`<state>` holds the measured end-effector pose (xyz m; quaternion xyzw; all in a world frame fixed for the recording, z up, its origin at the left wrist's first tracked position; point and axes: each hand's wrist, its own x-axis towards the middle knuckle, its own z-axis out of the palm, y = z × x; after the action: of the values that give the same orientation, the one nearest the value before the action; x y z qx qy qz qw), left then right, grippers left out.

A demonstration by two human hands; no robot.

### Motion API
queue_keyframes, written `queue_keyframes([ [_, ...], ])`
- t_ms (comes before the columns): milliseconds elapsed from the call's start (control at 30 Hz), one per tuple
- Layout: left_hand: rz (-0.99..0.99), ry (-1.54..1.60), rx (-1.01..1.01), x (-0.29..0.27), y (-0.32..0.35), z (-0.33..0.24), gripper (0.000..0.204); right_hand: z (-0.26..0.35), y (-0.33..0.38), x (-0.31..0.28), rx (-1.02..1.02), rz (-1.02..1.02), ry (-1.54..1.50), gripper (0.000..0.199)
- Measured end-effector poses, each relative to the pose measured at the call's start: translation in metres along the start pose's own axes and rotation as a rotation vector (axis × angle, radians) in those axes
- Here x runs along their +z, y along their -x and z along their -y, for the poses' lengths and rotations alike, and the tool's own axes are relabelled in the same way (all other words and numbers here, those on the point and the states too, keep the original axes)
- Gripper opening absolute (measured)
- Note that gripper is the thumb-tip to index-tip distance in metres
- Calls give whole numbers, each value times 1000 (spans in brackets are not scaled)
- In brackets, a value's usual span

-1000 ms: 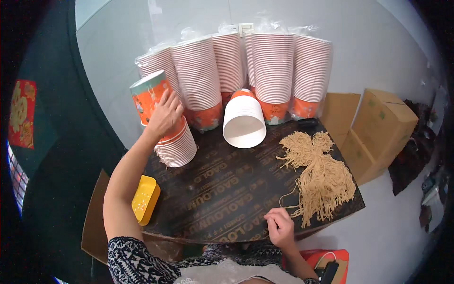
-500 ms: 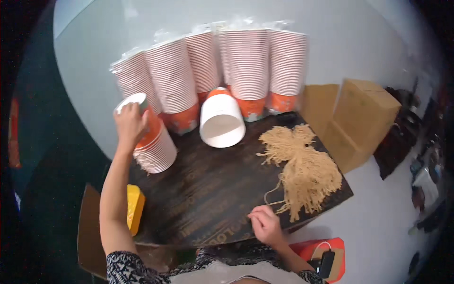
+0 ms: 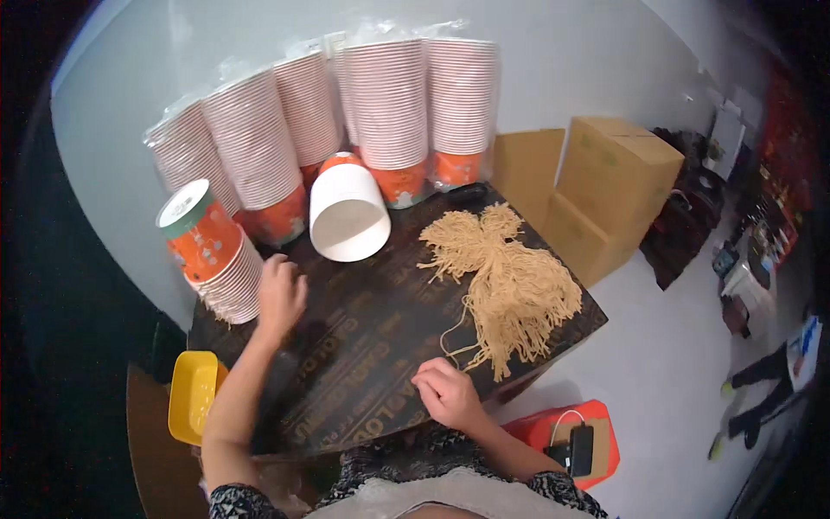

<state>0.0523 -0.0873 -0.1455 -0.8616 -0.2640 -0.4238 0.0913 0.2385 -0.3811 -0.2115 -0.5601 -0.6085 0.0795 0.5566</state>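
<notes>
My left hand (image 3: 284, 296) hovers over the dark table, fingers loosely bent and apart, holding nothing visible. Left of it stands an upside-down stack of paper cups (image 3: 206, 240), orange with a green band, and tan bits of string hang along their rims. My right hand (image 3: 445, 391) is curled with fingertips pressed together near the table's front edge; what it holds, if anything, is hidden. Close to it, a loose strand trails from a bundle of tan strings (image 3: 519, 285). A white paper cup (image 3: 350, 229) lies on its side, mouth toward me.
Tall plastic-wrapped cup stacks (image 3: 386, 104) line the table's back. A yellow tray (image 3: 192, 398) sits beside the left edge. Cardboard boxes (image 3: 609, 186) stand beyond the right side. Below on the right is a red stool (image 3: 605, 471) with a black device (image 3: 582, 450).
My left hand has let go of the top of the cup stack and moved right and down, away from it. My right hand stays curled near the front edge. The whole view has shifted.
</notes>
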Motion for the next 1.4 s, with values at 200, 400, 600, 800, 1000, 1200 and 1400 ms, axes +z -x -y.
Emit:
queue_keyframes([
  [200, -16, 53, -58, 46, -16, -14, 20, 0, 2, -2, -4, -22, 9, 4],
  [400, -264, -23, 40, 68, -65, -22, 29, -2, -1, 1, -79, -61, 12, 6],
  [600, -266, -25, 85, 88, -102, -9, 26, 0, -1, -3, -26, -32, -8, 6],
  [800, -287, -31, 87, 99, -105, -1, 17, -1, -3, -2, -85, -71, -3, 6],
  [1000, -220, -61, 117, 89, -110, -1, 11, 1, -3, -3, -40, -65, -29, 8],
  [1200, -148, -128, 93, 86, -105, 5, 12, 1, -3, -2, -74, -79, -12, 8],
  [1400, -98, -114, 67, 77, -102, 2, 15, 3, -1, -2, -77, -88, 3, 7],
])
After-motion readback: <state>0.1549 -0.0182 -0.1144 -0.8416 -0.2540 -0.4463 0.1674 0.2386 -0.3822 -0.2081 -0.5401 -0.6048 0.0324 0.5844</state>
